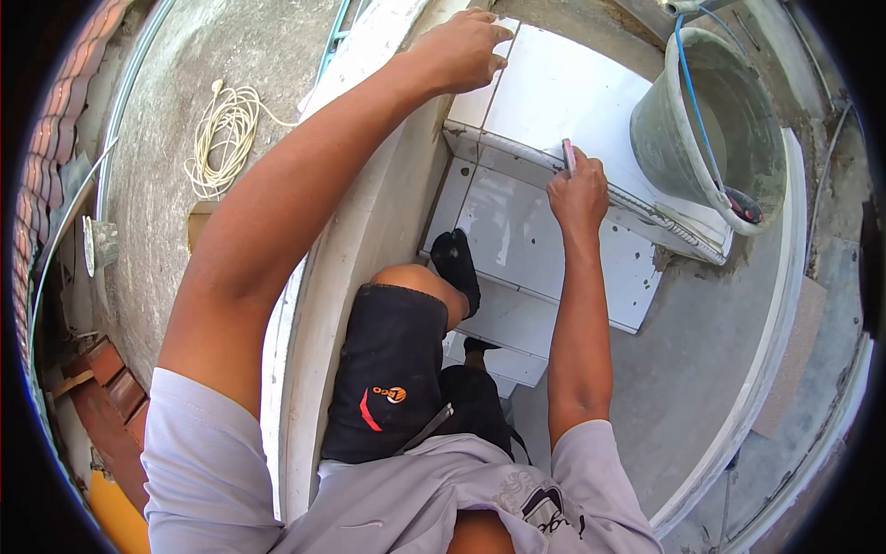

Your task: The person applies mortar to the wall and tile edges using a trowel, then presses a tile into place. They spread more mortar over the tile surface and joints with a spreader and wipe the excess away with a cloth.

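My left hand (461,51) rests at the wall's edge by the far left end of the upper white-tiled step (563,88), its fingers apart and nothing visible in them. My right hand (579,191) is closed round a small, flat tool (568,157) with a pinkish part, held up at the front edge of that step. The tool's lower part is hidden in the fingers. Below lies a white-tiled tread (517,231) with dark spots.
A grey bucket (653,129) with a blue cord stands on the upper step's right side. The pale wall (346,249) runs along my left. Beyond it lie a coiled cream cable (221,138) and reddish tiles (106,397). My black-socked foot (457,268) is on the lower tread.
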Demonstrator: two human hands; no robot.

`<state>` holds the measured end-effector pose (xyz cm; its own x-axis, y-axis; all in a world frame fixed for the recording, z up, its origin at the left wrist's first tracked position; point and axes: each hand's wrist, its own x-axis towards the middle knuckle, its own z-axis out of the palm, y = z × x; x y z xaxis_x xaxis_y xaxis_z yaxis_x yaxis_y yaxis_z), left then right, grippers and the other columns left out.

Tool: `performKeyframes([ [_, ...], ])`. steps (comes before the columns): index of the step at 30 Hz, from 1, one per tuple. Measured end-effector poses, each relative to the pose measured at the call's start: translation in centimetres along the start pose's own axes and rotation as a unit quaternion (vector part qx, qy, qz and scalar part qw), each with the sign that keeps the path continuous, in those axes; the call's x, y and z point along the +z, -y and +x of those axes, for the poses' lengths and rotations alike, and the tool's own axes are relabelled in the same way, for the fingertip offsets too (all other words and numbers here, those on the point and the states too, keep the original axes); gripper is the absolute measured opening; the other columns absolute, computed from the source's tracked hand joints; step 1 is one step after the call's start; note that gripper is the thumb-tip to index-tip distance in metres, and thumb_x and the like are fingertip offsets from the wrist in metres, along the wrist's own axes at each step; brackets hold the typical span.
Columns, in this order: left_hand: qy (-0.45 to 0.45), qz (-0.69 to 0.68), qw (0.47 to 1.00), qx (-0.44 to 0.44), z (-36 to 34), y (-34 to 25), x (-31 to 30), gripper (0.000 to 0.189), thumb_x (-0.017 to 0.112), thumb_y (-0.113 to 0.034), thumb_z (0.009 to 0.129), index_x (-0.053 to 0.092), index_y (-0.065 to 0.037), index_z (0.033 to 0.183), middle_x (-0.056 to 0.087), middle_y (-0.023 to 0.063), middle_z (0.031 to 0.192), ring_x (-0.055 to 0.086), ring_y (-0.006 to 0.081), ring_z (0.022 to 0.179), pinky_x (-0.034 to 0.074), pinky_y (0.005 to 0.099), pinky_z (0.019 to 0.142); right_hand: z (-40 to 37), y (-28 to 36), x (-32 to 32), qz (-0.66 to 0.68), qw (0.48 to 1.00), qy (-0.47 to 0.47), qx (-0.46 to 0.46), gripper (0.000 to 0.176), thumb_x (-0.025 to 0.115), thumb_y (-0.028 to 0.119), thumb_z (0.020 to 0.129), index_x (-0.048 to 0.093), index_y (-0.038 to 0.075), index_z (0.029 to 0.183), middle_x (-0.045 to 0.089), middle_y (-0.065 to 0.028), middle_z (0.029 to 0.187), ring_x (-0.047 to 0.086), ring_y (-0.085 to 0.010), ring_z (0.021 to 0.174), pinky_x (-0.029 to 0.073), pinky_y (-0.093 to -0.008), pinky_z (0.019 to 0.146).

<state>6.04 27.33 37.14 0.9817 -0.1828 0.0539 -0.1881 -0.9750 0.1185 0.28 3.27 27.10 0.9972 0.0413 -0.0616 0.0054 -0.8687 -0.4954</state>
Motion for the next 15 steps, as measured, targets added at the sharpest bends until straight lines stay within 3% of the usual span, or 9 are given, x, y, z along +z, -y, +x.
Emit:
performKeyframes([
  [2,-0.05,0.034,0.998,0.014,-0.1,0.3,-0.4,0.044,0.062,-0.035,0.098,0.065,-0.013,0.135,0.052,0.0185,0.148,0.044,0.0332,0.141,0.033,0.0429,0.118,-0.7,0.3,1.4,0.012,0.998,0.027,-0.064,0.047,0.06,0.006,0.08,0.07,0.014,0.125,0.064,-0.0126,0.105,0.063,-0.0344,0.101,0.051,-0.0466,0.087],
  [4,-0.136,0.079,0.987,-0.036,-0.3,1.5,0.3,0.046,0.06,-0.041,0.097,0.066,-0.015,0.135,0.049,0.0182,0.151,0.04,0.0348,0.144,0.031,0.0456,0.119,-1.3,0.6,1.6,0.01,0.993,0.052,-0.11,0.046,0.061,0.004,0.081,0.07,0.015,0.124,0.063,-0.0112,0.104,0.061,-0.0322,0.102,0.048,-0.0457,0.09],
  [5,-0.179,0.097,0.977,-0.063,-0.2,2.2,0.7,0.047,0.059,-0.043,0.097,0.066,-0.016,0.135,0.048,0.0181,0.152,0.038,0.0356,0.145,0.029,0.0469,0.12,-1.4,0.7,1.5,-0.019,0.993,0.012,-0.12,0.046,0.061,0.003,0.081,0.07,0.015,0.125,0.062,-0.0105,0.105,0.06,-0.0308,0.103,0.046,-0.0453,0.092],
  [6,-0.013,0.051,0.992,-0.115,0.0,2.5,-0.2,0.088,0.057,-0.053,0.096,0.013,-0.018,0.163,0.035,0.0312,0.156,0.025,0.0472,0.149,0.02,0.0521,0.123,-1.5,1.1,1.2,-0.048,0.99,-0.026,-0.132,0.046,0.061,0.003,0.082,0.069,0.015,0.125,0.062,-0.0098,0.106,0.059,-0.0295,0.104,0.044,-0.0448,0.093],
  [10,-0.012,0.089,0.99,-0.107,-1.1,0.6,-1.0,0.084,0.057,-0.048,0.096,0.017,-0.016,0.162,0.036,0.0338,0.154,0.029,0.0486,0.147,0.027,0.0528,0.12,-2.0,-0.5,4.2,-0.147,0.947,-0.106,-0.263,0.055,0.06,-0.003,0.08,0.066,0.016,0.131,0.059,-0.0067,0.112,0.055,-0.0269,0.106,0.04,-0.0406,0.091],
  [13,-0.032,0.09,0.989,-0.113,-0.9,0.1,-1.4,0.081,0.057,-0.048,0.096,0.023,-0.015,0.161,0.036,0.0341,0.154,0.032,0.0488,0.145,0.027,0.0525,0.12,-3.1,-1.7,2.9,-0.085,0.964,0.061,-0.243,0.058,0.06,-0.005,0.077,0.064,0.014,0.132,0.059,-0.0079,0.112,0.055,-0.0285,0.106,0.04,-0.0413,0.092],
  [14,-0.018,0.082,0.989,-0.124,-0.7,-0.1,-1.4,0.08,0.057,-0.048,0.096,0.024,-0.014,0.16,0.036,0.034,0.154,0.032,0.0488,0.145,0.027,0.0525,0.12,-3.2,-2.1,2.7,-0.052,0.966,-0.019,-0.252,0.059,0.061,-0.006,0.076,0.064,0.012,0.132,0.058,-0.01,0.111,0.055,-0.0313,0.105,0.042,-0.043,0.091],
  [15,-0.006,0.075,0.988,-0.137,-0.7,-0.1,-1.6,0.08,0.057,-0.048,0.095,0.026,-0.013,0.16,0.036,0.0339,0.154,0.032,0.0488,0.145,0.027,0.0525,0.12,-2.7,-2.2,2.2,-0.055,0.976,-0.054,-0.205,0.058,0.061,-0.005,0.076,0.064,0.011,0.131,0.058,-0.0107,0.11,0.055,-0.0322,0.104,0.043,-0.0438,0.091],
])
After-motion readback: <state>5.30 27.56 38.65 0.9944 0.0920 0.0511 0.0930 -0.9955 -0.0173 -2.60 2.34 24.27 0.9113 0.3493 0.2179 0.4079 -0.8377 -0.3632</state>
